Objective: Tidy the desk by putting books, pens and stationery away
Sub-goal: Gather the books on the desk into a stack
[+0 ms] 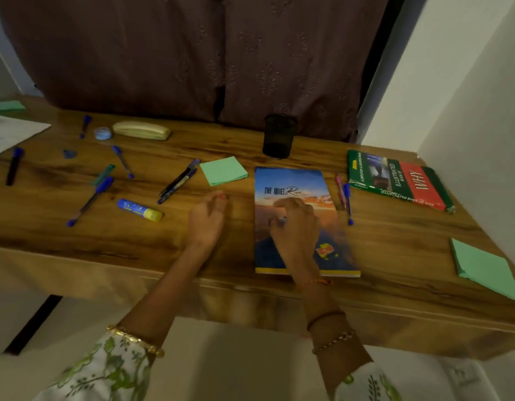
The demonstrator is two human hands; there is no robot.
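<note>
Wooden tabletop (pixel 395 241), strewn with pens and stationery; sunset-covered book (pixel 293 180) flat near front edge. Right hand (pixel 293 227) over cover, fingers curled on small blurred thing, identity unclear. Left hand (pixel 207 221) relaxed, holding nothing. Risks: sliding book nudging blue pen (pixel 348 204) just beside it; black pen cup (pixel 279 137) toppling.

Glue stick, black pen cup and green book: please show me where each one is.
glue stick (pixel 139 210), head view, middle of its blue body
black pen cup (pixel 279 136), head view, front wall
green book (pixel 398 178), head view, cover centre
</note>
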